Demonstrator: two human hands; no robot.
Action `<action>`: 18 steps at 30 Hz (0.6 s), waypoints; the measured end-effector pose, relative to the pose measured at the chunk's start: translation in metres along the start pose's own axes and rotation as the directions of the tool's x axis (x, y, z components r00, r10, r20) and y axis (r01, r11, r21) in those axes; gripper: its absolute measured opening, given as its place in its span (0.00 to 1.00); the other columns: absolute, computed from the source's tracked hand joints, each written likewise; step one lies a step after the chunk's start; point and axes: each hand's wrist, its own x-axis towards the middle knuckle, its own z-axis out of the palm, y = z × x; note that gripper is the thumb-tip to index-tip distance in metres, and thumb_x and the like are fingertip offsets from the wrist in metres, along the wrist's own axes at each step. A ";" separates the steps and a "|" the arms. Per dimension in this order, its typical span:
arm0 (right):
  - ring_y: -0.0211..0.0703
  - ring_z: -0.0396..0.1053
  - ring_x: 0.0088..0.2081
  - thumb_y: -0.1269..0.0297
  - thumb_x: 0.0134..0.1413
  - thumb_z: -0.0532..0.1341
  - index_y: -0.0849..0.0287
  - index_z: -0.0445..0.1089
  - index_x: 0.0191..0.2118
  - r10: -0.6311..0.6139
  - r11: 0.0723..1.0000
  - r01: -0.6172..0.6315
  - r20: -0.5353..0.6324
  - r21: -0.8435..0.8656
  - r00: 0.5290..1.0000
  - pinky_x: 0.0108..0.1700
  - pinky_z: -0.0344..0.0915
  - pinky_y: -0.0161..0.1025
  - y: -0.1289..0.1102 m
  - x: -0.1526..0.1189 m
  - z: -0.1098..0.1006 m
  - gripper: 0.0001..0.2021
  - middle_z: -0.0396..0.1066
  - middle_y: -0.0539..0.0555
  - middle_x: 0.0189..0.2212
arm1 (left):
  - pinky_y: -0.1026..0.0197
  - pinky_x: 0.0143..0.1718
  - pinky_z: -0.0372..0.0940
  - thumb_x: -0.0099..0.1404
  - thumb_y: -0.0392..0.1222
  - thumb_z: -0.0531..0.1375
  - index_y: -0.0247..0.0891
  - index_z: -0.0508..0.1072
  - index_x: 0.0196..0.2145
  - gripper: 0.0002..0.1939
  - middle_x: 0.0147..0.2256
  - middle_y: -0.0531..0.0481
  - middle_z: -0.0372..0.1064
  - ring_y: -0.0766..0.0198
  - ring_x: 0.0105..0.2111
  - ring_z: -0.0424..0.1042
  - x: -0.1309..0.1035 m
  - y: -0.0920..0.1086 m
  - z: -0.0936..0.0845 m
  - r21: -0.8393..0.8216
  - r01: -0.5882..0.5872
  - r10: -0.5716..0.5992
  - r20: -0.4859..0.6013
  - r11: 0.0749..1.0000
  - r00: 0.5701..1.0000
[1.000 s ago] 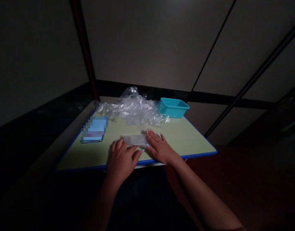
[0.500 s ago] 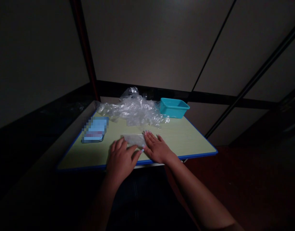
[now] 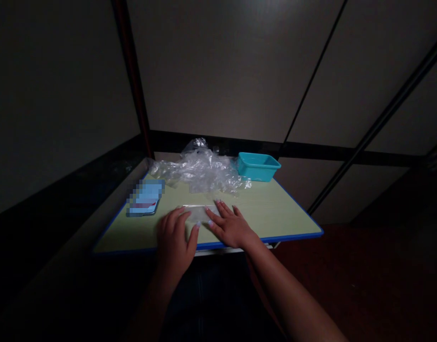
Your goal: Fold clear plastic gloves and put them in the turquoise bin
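Observation:
A folded clear plastic bag [image 3: 197, 214] lies flat near the front of the small table [image 3: 275, 216]. Resting on its left end are the fingertips of my left hand [image 3: 176, 237], with the thumb held apart from the fingers. My right hand [image 3: 230, 225] lies flat with spread fingers over the bag's right end. Both hands are open. Beyond them a loose heap of crumpled clear plastic bags [image 3: 207, 168] covers much of the table's back.
A turquoise plastic basket [image 3: 259, 168] stands at the back right, touching or close to the heap. To the left lies a phone [image 3: 146, 197], its screen blurred out. Blue edging [image 3: 292, 236] runs round the table, and panelled doors [image 3: 211, 66] rise behind it.
My left thumb has drawn back from the right hand, so the two hands are further apart. The right fingers have spread over the bag. The view has tilted slightly upward.

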 end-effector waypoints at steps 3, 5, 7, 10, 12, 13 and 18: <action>0.52 0.32 0.70 0.47 0.66 0.42 0.49 0.45 0.69 -0.016 1.000 0.016 0.003 -0.025 1.000 0.65 0.36 0.63 0.004 0.004 0.006 0.29 0.33 0.60 0.70 | 0.40 0.63 0.47 0.68 0.45 0.50 0.34 0.62 0.59 0.24 0.58 0.35 0.63 0.48 0.61 0.58 -0.002 0.026 0.003 0.005 -0.128 0.125 0.174 0.992 0.977; 0.54 0.33 0.70 0.50 0.65 0.46 0.53 0.44 0.69 -0.033 0.998 0.034 0.011 -0.062 0.999 0.65 0.37 0.64 0.010 0.008 0.016 0.30 0.35 0.61 0.69 | 0.39 0.64 0.43 0.69 0.48 0.49 0.32 0.54 0.64 0.30 0.63 0.35 0.56 0.49 0.64 0.53 0.003 0.045 0.008 -0.034 -0.195 0.195 0.321 0.980 0.927; 0.58 0.34 0.69 0.53 0.62 0.51 0.55 0.43 0.70 -0.047 0.993 0.046 -0.008 -0.106 0.999 0.65 0.36 0.65 0.017 0.012 0.027 0.34 0.36 0.61 0.69 | 0.42 0.65 0.43 0.70 0.48 0.48 0.31 0.49 0.66 0.32 0.66 0.36 0.50 0.52 0.66 0.48 0.013 0.061 0.015 -0.064 -0.197 0.204 0.447 0.978 0.871; 0.60 0.33 0.69 0.60 0.60 0.54 0.58 0.46 0.69 -0.072 0.990 0.057 -0.117 -0.126 0.991 0.66 0.31 0.61 0.022 0.013 0.036 0.34 0.37 0.61 0.69 | 0.44 0.66 0.44 0.71 0.48 0.45 0.34 0.52 0.66 0.29 0.66 0.38 0.48 0.55 0.67 0.45 0.032 0.076 0.028 -0.059 -0.152 0.159 0.554 0.987 0.817; 0.62 0.32 0.69 0.60 0.59 0.54 0.58 0.47 0.69 -0.091 0.991 0.076 -0.140 -0.107 0.986 0.66 0.31 0.61 0.020 0.011 0.032 0.34 0.37 0.60 0.69 | 0.43 0.65 0.45 0.72 0.51 0.43 0.33 0.52 0.66 0.30 0.67 0.37 0.47 0.54 0.67 0.44 0.043 0.079 0.036 -0.028 -0.103 0.100 0.587 0.994 0.803; 0.62 0.31 0.69 0.59 0.58 0.55 0.58 0.46 0.69 -0.099 0.991 0.087 -0.121 -0.097 0.988 0.66 0.32 0.61 0.018 0.010 0.028 0.35 0.36 0.60 0.69 | 0.43 0.65 0.45 0.72 0.52 0.42 0.32 0.52 0.66 0.31 0.67 0.37 0.46 0.54 0.67 0.44 0.047 0.079 0.040 -0.006 -0.065 0.056 0.596 0.998 0.801; 0.56 0.33 0.70 0.55 0.62 0.47 0.65 0.36 0.70 -0.038 0.999 0.037 -0.025 -0.031 0.999 0.66 0.33 0.64 0.006 0.007 0.011 0.36 0.33 0.62 0.70 | 0.38 0.65 0.42 0.72 0.51 0.39 0.31 0.51 0.66 0.31 0.67 0.37 0.45 0.53 0.67 0.44 0.059 0.060 0.047 0.132 0.102 -0.158 0.537 0.986 0.829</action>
